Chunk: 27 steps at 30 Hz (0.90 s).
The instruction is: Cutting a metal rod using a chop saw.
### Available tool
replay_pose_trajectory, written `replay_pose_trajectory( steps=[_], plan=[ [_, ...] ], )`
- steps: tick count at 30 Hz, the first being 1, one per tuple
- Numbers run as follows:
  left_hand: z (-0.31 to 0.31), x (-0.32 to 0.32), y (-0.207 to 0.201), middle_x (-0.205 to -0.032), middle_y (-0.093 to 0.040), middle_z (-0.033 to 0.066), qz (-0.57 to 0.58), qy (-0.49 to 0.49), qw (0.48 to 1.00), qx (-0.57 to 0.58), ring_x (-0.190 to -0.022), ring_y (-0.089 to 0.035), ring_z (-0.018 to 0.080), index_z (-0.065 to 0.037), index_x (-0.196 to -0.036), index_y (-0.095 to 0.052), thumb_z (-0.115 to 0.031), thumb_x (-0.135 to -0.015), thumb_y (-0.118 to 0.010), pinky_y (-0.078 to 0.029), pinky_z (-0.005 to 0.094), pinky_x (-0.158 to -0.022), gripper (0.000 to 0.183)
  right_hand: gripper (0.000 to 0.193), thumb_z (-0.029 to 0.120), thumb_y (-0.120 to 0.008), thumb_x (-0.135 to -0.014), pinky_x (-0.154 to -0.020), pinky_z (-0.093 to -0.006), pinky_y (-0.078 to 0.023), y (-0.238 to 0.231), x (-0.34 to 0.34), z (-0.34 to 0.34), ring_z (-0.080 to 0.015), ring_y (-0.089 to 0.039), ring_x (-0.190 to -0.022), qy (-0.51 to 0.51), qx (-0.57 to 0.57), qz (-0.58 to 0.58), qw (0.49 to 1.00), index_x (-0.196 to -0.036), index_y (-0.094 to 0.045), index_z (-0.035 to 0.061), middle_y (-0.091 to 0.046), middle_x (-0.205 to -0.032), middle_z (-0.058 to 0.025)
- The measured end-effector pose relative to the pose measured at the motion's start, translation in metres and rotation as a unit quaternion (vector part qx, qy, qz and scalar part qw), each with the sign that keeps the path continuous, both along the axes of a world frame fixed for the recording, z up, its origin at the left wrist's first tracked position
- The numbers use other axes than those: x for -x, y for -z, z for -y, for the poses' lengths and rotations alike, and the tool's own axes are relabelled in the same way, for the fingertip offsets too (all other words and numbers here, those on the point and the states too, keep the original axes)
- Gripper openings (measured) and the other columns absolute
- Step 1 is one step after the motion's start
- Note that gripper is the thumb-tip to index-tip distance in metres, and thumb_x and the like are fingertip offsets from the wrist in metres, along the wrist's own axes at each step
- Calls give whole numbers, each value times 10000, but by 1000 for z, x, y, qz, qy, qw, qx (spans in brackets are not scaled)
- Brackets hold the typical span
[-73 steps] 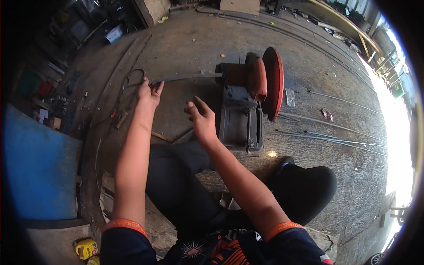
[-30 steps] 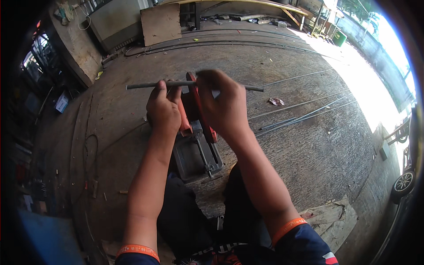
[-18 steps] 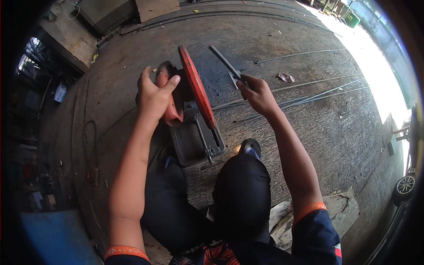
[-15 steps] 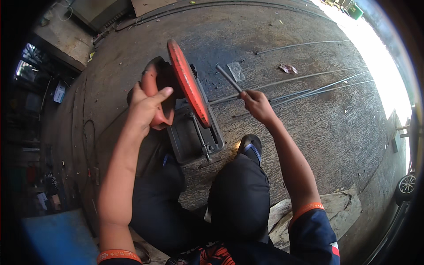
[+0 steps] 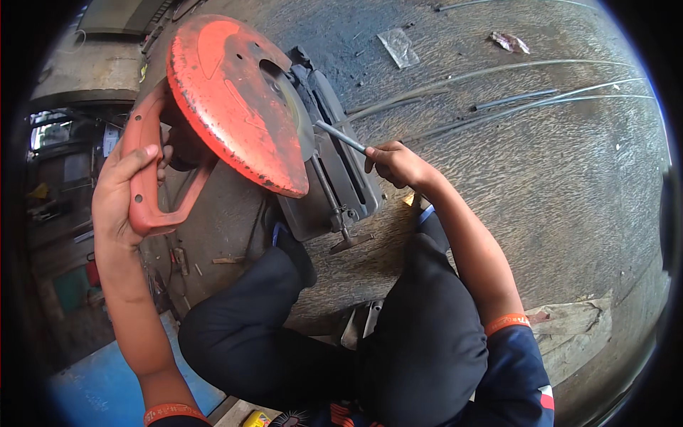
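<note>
A red chop saw [image 5: 235, 107] with a scuffed blade guard is in front of me, slightly left. My left hand [image 5: 117, 188] is closed around its red loop handle [image 5: 146, 203]. The cutting disc [image 5: 307, 121] shows at the guard's right edge, above the dark metal base [image 5: 363, 178]. My right hand [image 5: 402, 165] grips a short grey metal tube [image 5: 341, 135]. The tube's far end is at the disc's right edge; whether they touch I cannot tell. A clamp screw with a T-handle [image 5: 351, 243] sticks out of the base toward me.
Long metal rods [image 5: 512, 101] lie on the floor to the right. Beyond the saw are a clear plastic bag [image 5: 398, 48] and a crumpled wrapper [image 5: 509, 42]. My knees flank the saw's near side. A blue panel [image 5: 96, 384] is at lower left, a pale sheet [image 5: 576, 331] at right.
The view has shifted, and the guard now shows its broad side. My left hand and the handle appear farther left. The tube's end has come from beyond the saw to the disc's edge.
</note>
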<state>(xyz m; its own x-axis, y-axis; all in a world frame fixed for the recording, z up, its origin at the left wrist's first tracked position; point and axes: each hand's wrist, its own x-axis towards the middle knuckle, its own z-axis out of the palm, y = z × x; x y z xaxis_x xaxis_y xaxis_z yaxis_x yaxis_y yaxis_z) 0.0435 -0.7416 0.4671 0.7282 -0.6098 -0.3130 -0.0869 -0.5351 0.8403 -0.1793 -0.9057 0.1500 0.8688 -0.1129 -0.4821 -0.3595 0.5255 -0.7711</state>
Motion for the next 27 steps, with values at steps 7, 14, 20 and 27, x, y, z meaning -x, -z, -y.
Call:
replay_pose_trajectory(
  steps=[7, 14, 20, 27],
  plan=[
    [6, 16, 4, -1029, -600, 114, -3, -33, 999, 21, -855, -605, 145, 56, -1254, -473, -42, -842, -571, -499, 233, -708, 435, 387, 332, -452, -974, -389, -273, -251, 5, -10, -11, -66, -320, -431, -4, -22, 19, 1000, -812, -614, 20, -386, -534, 48],
    [5, 15, 2, -1061, -602, 125, 1, -54, 997, 53, -877, -607, 159, 62, -1275, -462, -62, -844, -581, -504, 254, -775, 464, 441, 338, -461, -965, -564, -332, -411, 1, -20, -21, -148, -490, -577, 9, 145, 19, 989, -793, -627, -32, -523, -597, -51],
    [-1, 7, 3, -1015, -611, 145, 9, -56, 998, 34, -789, -625, 166, 59, -1249, -473, -88, -848, -618, -539, 249, -742, 451, 426, 317, -465, -959, -662, -408, -447, 7, -22, -29, -266, -573, -653, 28, 250, 25, 968, -801, -607, -52, -567, -643, -171],
    [2, 12, 3, -1028, -605, 147, 23, -73, 996, 55, -793, -625, 170, 66, -1238, -479, -84, -845, -619, -542, 257, -756, 444, 386, 297, -480, -952, -730, -491, -453, 4, -29, -39, -452, -601, -805, 51, 296, 11, 954, -840, -601, -52, -603, -748, -274]
  ],
)
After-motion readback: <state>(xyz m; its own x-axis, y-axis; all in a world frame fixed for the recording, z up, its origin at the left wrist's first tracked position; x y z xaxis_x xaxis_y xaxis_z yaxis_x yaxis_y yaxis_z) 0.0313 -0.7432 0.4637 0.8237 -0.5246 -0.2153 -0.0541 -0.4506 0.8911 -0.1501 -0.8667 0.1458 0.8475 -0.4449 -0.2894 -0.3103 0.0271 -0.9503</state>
